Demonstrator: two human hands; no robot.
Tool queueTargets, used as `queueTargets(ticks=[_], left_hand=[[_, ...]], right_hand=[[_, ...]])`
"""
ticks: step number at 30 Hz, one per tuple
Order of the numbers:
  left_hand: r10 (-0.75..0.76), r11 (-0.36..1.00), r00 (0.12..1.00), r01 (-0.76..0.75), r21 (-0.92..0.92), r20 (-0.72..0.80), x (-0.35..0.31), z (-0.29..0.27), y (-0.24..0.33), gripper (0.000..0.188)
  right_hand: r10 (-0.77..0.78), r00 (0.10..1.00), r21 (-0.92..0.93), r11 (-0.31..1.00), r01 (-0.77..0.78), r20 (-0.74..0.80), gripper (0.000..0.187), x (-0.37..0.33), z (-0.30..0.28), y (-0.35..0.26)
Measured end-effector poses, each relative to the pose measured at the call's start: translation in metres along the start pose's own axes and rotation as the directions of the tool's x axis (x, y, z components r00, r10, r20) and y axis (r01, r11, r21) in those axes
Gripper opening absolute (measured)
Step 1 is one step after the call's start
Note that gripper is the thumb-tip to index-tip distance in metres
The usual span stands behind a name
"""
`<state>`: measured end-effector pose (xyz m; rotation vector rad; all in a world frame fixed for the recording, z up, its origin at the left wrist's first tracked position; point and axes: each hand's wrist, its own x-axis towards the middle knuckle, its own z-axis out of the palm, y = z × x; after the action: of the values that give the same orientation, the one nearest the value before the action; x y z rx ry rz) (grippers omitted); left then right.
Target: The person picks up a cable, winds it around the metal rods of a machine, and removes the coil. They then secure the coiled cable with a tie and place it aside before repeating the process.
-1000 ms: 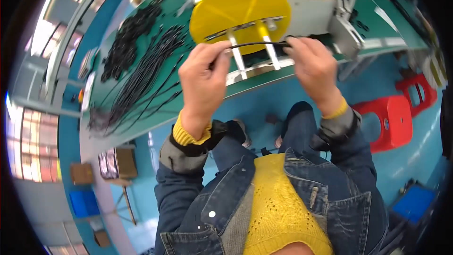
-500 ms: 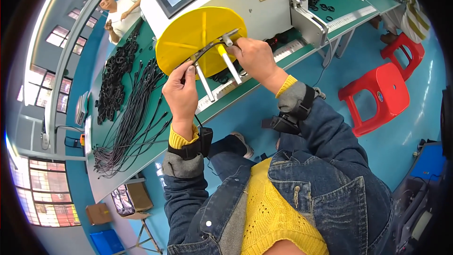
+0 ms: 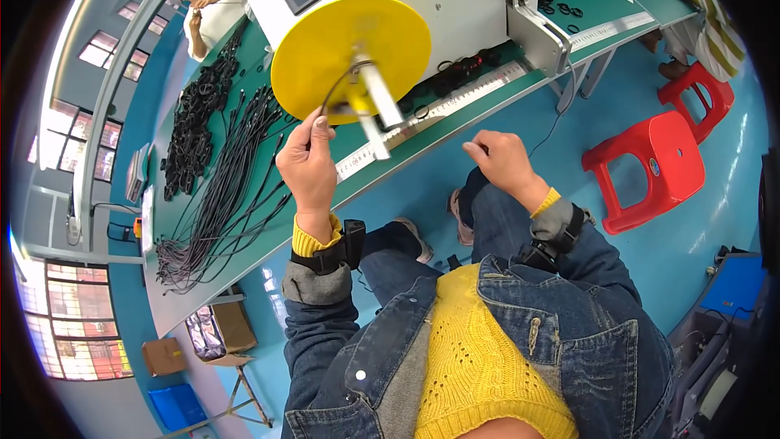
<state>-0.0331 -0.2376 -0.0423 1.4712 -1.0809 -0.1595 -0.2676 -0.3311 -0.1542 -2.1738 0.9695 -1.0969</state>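
Note:
Between the thumb and fingers of my left hand [image 3: 309,167] is a thin black cable [image 3: 330,94]. It runs up to the metal posts [image 3: 380,97] on the front of a yellow disc [image 3: 313,53], part of a white winding machine [image 3: 463,28]. The posts look smeared by motion, as if the disc is turning. My right hand [image 3: 505,164] hangs in the air right of the disc, off the table's front edge. Its fingers are curled in, with nothing visible in them.
Left of the machine, straight black cables [image 3: 231,183] and bundled cables [image 3: 191,134] cover the green table [image 3: 260,236]. A ruler strip [image 3: 479,96] follows the front edge. Red stools [image 3: 662,167] stand at right. A person [image 3: 219,12] sits across the table, another at far right.
My right hand has let go at the disc and drawn back toward me, its fingers curling. The disc and posts have turned and now look blurred. My left hand still pinches the cable.

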Motion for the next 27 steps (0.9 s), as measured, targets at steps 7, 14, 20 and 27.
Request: queueTargets(ticks=[7, 14, 20, 27], left_hand=[[0.498, 0.747, 0.854, -0.510, 0.426, 0.151, -0.009, 0.003, 0.030, 0.016], [0.427, 0.823, 0.895, -0.445, 0.352, 0.132, -0.022, 0.011, 0.024, 0.020], [0.465, 0.831, 0.880, -0.473, 0.293, 0.100, -0.028, 0.018, 0.022, 0.022], [0.593, 0.656, 0.781, -0.609, 0.446, 0.195, -0.018, 0.022, 0.044, 0.024]], right_hand=[[0.032, 0.990, 0.011, 0.999, -0.034, 0.140, 0.017, -0.018, 0.003, -0.004], [0.022, 0.981, 0.003, 1.000, -0.023, 0.193, 0.018, -0.018, 0.001, -0.002], [0.015, 0.978, -0.014, 1.000, -0.012, 0.210, 0.018, -0.012, 0.000, -0.008], [-0.163, 0.985, 0.269, 0.948, 0.170, -0.045, 0.014, 0.035, -0.021, -0.068]])
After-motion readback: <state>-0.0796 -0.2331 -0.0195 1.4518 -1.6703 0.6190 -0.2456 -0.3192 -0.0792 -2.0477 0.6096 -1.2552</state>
